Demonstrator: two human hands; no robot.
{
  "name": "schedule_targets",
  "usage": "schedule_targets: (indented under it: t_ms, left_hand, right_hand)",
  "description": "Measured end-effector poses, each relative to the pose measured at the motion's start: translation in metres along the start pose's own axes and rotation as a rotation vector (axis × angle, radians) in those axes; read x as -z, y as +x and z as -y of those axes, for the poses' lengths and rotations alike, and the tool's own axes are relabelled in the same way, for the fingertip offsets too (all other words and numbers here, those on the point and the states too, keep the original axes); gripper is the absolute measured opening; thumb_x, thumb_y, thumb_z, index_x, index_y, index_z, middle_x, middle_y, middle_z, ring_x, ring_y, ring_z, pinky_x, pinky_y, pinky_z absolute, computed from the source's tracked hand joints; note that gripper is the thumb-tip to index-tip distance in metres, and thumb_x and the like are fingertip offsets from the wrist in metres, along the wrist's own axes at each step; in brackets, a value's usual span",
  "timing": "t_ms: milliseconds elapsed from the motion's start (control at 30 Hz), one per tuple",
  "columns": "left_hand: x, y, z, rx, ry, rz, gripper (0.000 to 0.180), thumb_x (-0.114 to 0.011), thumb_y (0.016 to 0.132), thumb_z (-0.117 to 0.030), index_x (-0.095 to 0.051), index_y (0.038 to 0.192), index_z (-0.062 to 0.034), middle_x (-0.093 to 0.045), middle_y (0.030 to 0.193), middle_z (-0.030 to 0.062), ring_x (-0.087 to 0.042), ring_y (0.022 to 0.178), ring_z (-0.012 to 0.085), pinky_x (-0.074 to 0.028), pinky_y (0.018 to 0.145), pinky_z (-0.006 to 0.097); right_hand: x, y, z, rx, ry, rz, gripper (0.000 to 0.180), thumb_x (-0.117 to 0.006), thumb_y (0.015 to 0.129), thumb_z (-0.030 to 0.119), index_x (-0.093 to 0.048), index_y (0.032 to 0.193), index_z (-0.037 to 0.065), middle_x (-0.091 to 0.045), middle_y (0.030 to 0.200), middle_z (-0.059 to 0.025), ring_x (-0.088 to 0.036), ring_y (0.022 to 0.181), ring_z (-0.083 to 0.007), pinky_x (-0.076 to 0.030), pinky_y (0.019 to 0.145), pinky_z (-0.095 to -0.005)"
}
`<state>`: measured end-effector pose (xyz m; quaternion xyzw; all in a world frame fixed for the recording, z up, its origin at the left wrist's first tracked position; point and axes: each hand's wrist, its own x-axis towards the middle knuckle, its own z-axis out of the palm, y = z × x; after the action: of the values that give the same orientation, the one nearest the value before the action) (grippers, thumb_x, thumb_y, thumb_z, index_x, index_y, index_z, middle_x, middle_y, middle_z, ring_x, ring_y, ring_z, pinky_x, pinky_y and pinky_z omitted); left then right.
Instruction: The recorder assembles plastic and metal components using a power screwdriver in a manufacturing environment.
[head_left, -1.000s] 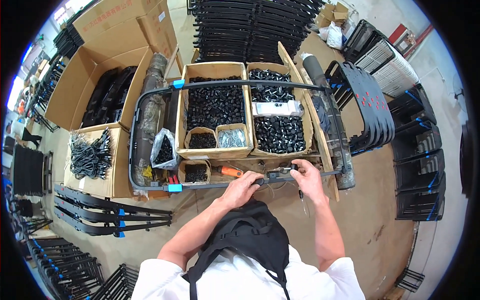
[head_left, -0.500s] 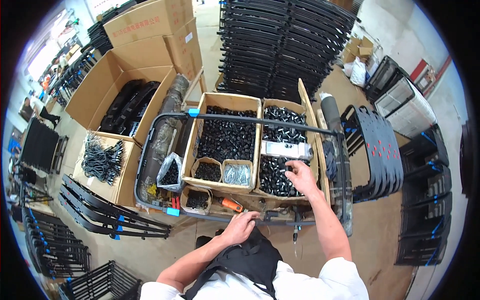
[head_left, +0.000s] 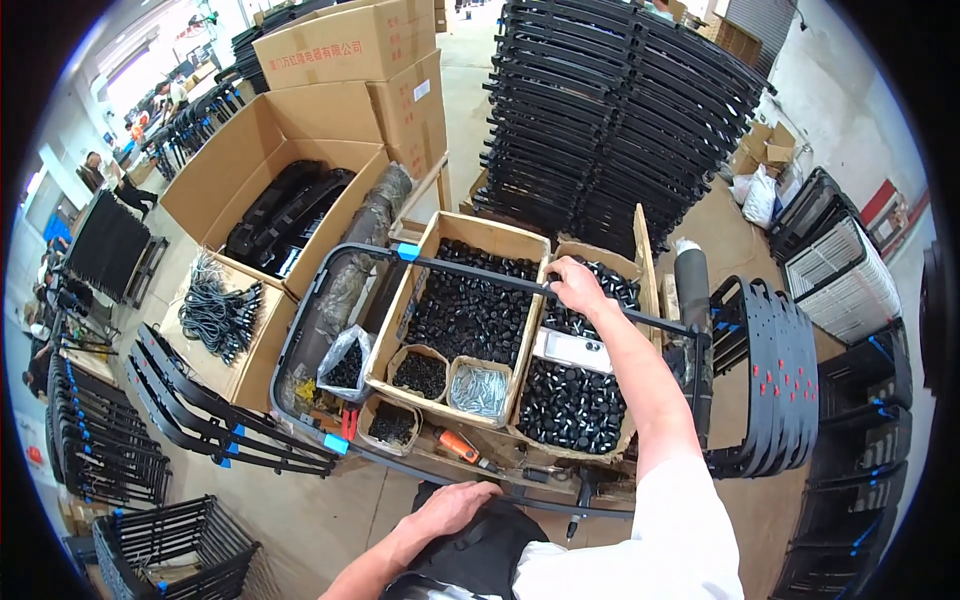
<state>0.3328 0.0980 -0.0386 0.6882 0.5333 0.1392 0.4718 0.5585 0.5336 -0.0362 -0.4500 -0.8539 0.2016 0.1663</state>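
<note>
A large black tubular frame (head_left: 470,268) with rounded corners and blue tape lies across the cardboard boxes in front of me. At its far bar is my right hand (head_left: 580,286), the fingers closed and pinched against the tube. What they pinch is hidden. My left hand (head_left: 455,508) is at the near bar by my waist, its fingers bent over the tube. Below the frame, a right-hand box holds many black-capped parts with metal stems (head_left: 570,405). A larger box of black parts (head_left: 470,305) stands beside it. A white rectangular piece (head_left: 572,350) lies across the right-hand box.
An orange-handled tool (head_left: 458,445) and a black driver (head_left: 582,492) lie near the front edge. Small boxes hold silver screws (head_left: 478,388) and black bits. A cable bundle (head_left: 222,318) lies at left. Stacked black frames (head_left: 625,110) stand behind; bent grey panels (head_left: 775,375) stand at right.
My right hand has moved away from the lower right box of black-capped parts, up to the far bar of the frame. The left hand stays by the near bar. The whole view has shifted.
</note>
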Motion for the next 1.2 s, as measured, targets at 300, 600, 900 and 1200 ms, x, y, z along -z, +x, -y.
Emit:
schedule_targets:
  t_ms: [300, 600, 900, 1200]
  left_hand:
    - [-0.02, 0.007, 0.006, 0.043, -0.05, 0.01, 0.031, -0.056, 0.106, -0.038, -0.072, 0.124, -0.0178, -0.068, 0.107, 0.018, -0.064, 0.112, 0.0368, -0.052, 0.1, 0.045]
    - [-0.015, 0.0, 0.0, 0.301, -0.258, -0.069, 0.046, -0.075, 0.096, -0.028, -0.058, 0.131, -0.0027, -0.07, 0.116, 0.0183, -0.068, 0.107, 0.0344, -0.055, 0.094, 0.042]
    - [-0.034, -0.001, 0.028, 0.084, -0.095, -0.001, 0.034, -0.053, 0.107, -0.027, -0.064, 0.139, -0.0214, -0.069, 0.125, 0.018, -0.063, 0.121, 0.0371, -0.05, 0.105, 0.046]
    - [-0.035, 0.012, 0.03, -0.007, -0.065, 0.139, 0.038, -0.049, 0.11, -0.035, -0.058, 0.14, -0.0151, -0.065, 0.13, 0.0181, -0.061, 0.123, 0.0373, -0.049, 0.107, 0.046]
  right_hand:
    - [-0.012, 0.027, -0.004, 0.096, -0.165, 0.101, 0.031, -0.073, 0.085, 0.014, -0.074, 0.115, 0.005, -0.068, 0.119, -0.02, -0.066, 0.116, -0.0391, -0.053, 0.103, -0.0474]
    - [-0.009, 0.038, 0.035, -0.052, -0.381, 0.059, 0.037, -0.064, 0.098, 0.043, -0.076, 0.102, 0.008, -0.077, 0.097, -0.0201, -0.075, 0.097, -0.0391, -0.059, 0.087, -0.0511]
    - [0.007, 0.047, 0.04, -0.217, -0.346, 0.4, 0.045, -0.07, 0.091, 0.04, -0.078, 0.105, -0.002, -0.075, 0.111, -0.0273, -0.073, 0.108, -0.0414, -0.057, 0.097, -0.0487]
    - [-0.008, 0.046, 0.041, -0.223, -0.593, 0.227, 0.053, -0.061, 0.098, 0.052, -0.077, 0.115, 0.005, -0.077, 0.111, -0.0223, -0.074, 0.108, -0.0377, -0.058, 0.096, -0.0487]
